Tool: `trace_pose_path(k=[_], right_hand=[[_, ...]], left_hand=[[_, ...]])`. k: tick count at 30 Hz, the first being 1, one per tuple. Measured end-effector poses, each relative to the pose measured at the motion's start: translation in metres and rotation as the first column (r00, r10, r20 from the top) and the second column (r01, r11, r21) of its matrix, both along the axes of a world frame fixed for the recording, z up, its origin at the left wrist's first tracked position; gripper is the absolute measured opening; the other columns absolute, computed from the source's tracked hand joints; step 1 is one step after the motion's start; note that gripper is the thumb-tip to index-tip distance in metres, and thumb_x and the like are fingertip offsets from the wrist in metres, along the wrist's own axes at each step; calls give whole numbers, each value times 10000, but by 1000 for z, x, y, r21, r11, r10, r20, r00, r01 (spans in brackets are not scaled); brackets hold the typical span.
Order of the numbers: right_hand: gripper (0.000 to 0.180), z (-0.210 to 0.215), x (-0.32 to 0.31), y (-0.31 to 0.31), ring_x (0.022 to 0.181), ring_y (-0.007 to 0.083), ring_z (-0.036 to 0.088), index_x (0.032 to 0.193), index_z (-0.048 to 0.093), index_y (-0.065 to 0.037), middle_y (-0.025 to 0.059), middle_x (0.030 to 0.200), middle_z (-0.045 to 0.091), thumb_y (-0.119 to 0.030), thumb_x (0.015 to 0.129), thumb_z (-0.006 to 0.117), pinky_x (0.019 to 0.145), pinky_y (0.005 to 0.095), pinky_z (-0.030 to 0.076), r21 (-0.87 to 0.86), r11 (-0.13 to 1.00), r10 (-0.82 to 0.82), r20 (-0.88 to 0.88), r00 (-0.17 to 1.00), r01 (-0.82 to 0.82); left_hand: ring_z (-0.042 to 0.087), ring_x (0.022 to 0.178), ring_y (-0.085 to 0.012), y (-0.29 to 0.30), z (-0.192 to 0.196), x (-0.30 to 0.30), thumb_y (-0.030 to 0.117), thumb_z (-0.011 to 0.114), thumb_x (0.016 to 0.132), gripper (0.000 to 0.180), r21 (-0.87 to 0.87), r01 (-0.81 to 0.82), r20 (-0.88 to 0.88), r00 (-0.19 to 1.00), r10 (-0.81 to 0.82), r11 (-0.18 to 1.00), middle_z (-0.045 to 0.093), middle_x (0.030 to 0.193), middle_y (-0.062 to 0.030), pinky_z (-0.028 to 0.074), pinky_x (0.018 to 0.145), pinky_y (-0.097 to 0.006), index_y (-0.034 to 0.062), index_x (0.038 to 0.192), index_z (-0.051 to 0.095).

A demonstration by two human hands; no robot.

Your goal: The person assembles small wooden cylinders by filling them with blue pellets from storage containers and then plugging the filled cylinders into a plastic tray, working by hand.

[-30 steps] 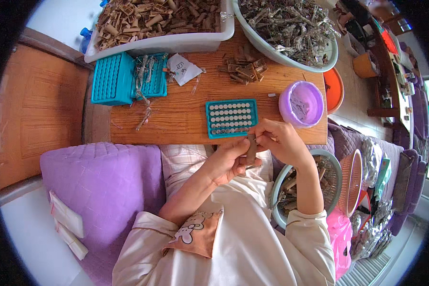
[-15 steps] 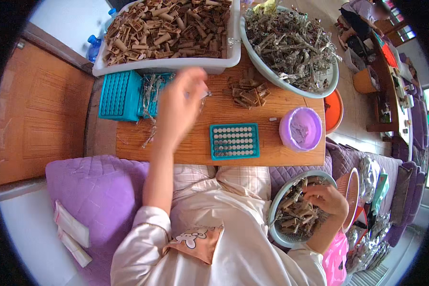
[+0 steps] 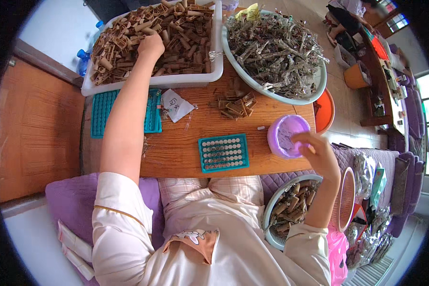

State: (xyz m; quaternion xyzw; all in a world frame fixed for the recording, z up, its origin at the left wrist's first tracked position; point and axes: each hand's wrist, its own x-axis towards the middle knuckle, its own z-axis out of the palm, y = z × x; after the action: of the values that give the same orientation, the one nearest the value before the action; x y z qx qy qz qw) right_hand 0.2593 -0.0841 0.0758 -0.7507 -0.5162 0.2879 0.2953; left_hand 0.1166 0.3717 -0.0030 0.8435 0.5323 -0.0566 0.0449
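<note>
My left hand [image 3: 151,46] is closed among the brown cardboard-like tube pieces [image 3: 124,45] in the big white tub [image 3: 218,62]; what it holds, if anything, is hidden. Over the near right rim of the purple bowl [image 3: 276,143] reaches my right hand [image 3: 319,155], its thumb and fingers apart. Small pale strips [image 3: 287,138] lie inside that bowl. A teal tray [image 3: 223,170] with rows of small round white and silvery pieces sits at the table's near edge. Several brown pieces [image 3: 236,106] form a pile behind it.
A pale basin [image 3: 323,90] heaped with silvery wrapped strands stands at the back right. Teal racks [image 3: 102,114] and a paper scrap [image 3: 177,106] lie under and beside my left forearm. Another basin of brown pieces [image 3: 291,209] is beside my right thigh. An orange tub [image 3: 325,112] stands beyond the table.
My left hand has moved from above the table into the big tub. My right hand has left the basin beside my thigh and come up to the purple bowl.
</note>
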Motion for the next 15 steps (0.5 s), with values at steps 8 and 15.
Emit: trace_pose_path(k=[8, 15], right_hand=[[148, -12, 46, 56, 709, 108, 545, 899, 568, -21, 41, 758, 587, -40, 760, 519, 631, 218, 418, 458, 768, -458, -95, 884, 448], [239, -23, 75, 68, 674, 200, 558, 942, 574, -54, 98, 747, 587, -173, 735, 558, 627, 314, 427, 302, 763, -646, 336, 686, 571]], left_hand=[[566, 733, -163, -30, 21, -29, 176, 536, 782, 188, -531, 130, 738, 557, 381, 838, 561, 792, -103, 493, 629, -281, -12, 796, 524], [529, 670, -136, -129, 37, -84, 107, 408, 852, 140, -403, 835, 277, -279, 919, 375, 529, 785, -58, 475, 604, -275, 11, 917, 486]])
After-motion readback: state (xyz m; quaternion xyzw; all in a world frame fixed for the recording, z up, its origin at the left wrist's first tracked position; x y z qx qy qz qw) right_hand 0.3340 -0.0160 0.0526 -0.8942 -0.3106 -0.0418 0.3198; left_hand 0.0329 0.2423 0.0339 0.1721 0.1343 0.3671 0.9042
